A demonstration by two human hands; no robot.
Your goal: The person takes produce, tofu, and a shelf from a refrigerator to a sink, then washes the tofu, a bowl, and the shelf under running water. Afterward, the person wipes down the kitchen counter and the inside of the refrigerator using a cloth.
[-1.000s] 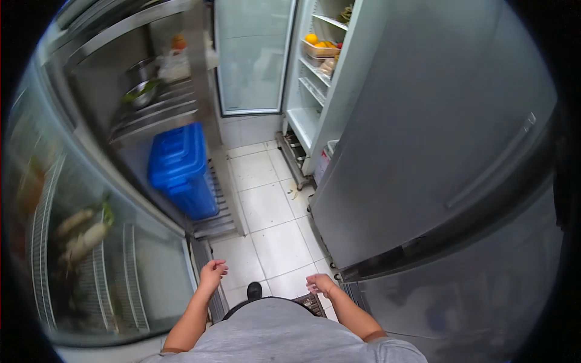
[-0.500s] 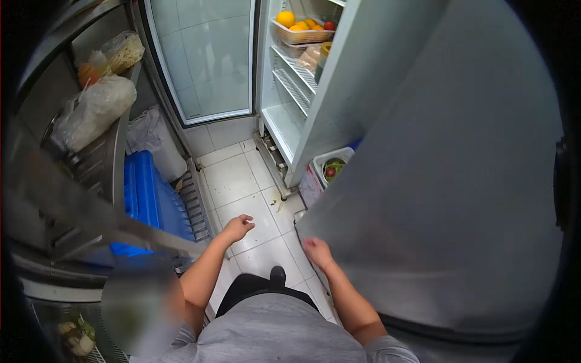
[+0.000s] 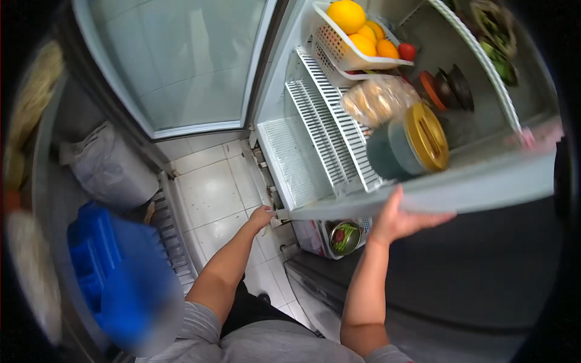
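Observation:
My right hand (image 3: 400,221) is open, its thumb up and fingers stretched out against the front edge of the fridge's side wall (image 3: 484,184). Low beside the fridge's bottom corner is my left hand (image 3: 261,218), loosely open, with nothing visible in it. Close above the right hand, a jug with a yellow lid (image 3: 428,138) stands on a wire shelf (image 3: 339,121). Behind it lies a clear plastic bag of pale brown food (image 3: 378,101). A white basket (image 3: 339,45) holds several oranges (image 3: 346,16) and a red fruit or vegetable (image 3: 407,52).
The glass fridge door (image 3: 187,66) stands swung out at left. A bowl of green vegetables (image 3: 345,237) sits low beside the fridge. On the left are a blue plastic container (image 3: 94,260) and a greyish sack (image 3: 112,166). Tiled floor (image 3: 206,196) runs between.
The view has moved nearer the fridge and shows more of its inside. My right hand has risen to the fridge's edge. My left hand has moved forward toward its bottom corner.

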